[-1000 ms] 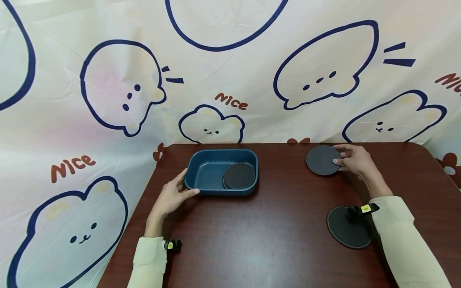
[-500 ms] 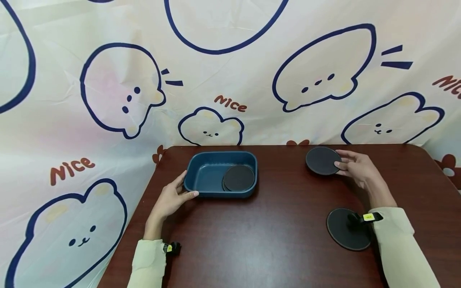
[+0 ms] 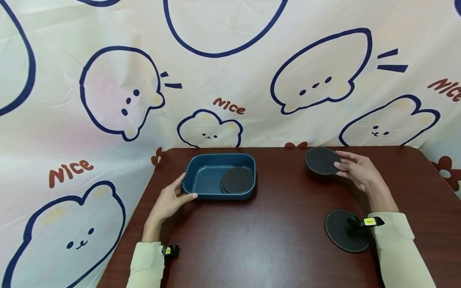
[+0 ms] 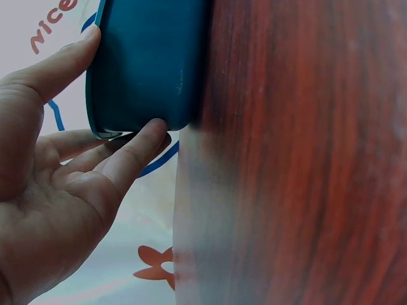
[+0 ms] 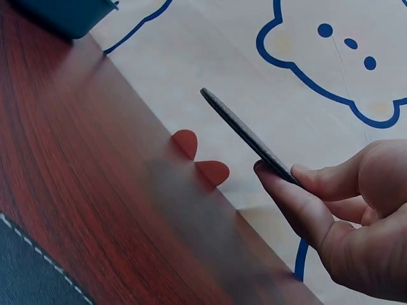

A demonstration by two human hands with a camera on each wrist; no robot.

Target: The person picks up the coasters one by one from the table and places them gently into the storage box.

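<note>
My right hand (image 3: 360,172) pinches the right edge of a round black coaster (image 3: 321,161) between thumb and fingers. In the right wrist view the coaster (image 5: 245,133) shows edge-on and tilted, raised above the table. A blue rectangular tray (image 3: 203,180) sits at the back left, with a small stack of black coasters (image 3: 237,180) in its right half. My left hand (image 3: 169,204) holds the tray's near left corner, thumb at the front rim and fingers along the left end. Another black coaster with a stitched edge (image 3: 336,232) lies under my right wrist camera.
The brown wooden table (image 3: 266,236) ends at the back against a pale curtain (image 3: 259,128) printed with bear outlines. A black wrist camera (image 3: 360,222) overlaps the nearer coaster in the head view.
The coaster in my right hand has risen slightly and tilted, with its shadow now showing below it. My left hand keeps its hold on the tray. The head view has shifted a little.
</note>
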